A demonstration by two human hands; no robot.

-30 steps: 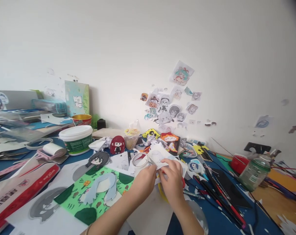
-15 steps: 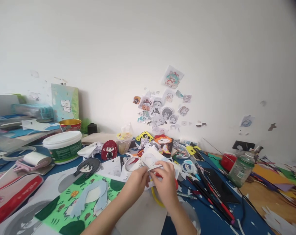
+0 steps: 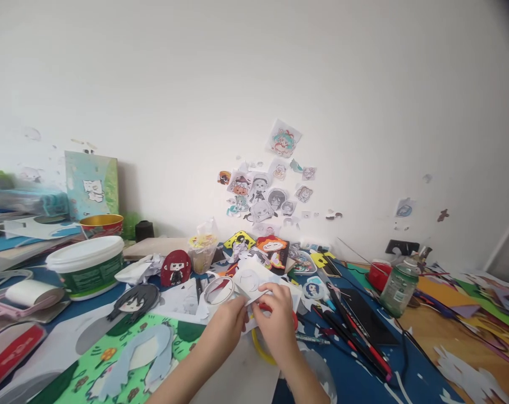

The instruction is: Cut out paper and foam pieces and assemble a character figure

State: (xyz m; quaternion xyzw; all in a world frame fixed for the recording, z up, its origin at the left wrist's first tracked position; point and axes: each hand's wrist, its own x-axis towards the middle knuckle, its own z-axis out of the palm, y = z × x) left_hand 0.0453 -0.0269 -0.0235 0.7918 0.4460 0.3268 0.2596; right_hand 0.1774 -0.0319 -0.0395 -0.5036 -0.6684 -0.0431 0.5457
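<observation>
A small piece of white paper (image 3: 249, 280) with a faint round drawing is held up at the middle of the desk. The fingers of my left hand (image 3: 227, 322) pinch its lower edge. On the other side, my right hand (image 3: 276, 314) grips the same paper between thumb and fingers. A roll of tape (image 3: 219, 292) lies just left of the paper. Something red (image 3: 295, 321) shows past my right hand, partly hidden by it. Below the hands, a yellow ring-shaped thing (image 3: 262, 350) is partly covered.
A white-lidded tub (image 3: 86, 264) stands at left, behind a green painted sheet (image 3: 123, 359). Paper cutouts, including a red-haired figure (image 3: 176, 268), crowd the back. Black-and-red pens (image 3: 359, 336) and a glass jar (image 3: 399, 286) lie to the right. Drawings (image 3: 260, 196) cover part of the wall.
The view has shifted a little, so most things appear farther left and slightly lower. Both hands keep hold of the paper, the fingers moving slightly.
</observation>
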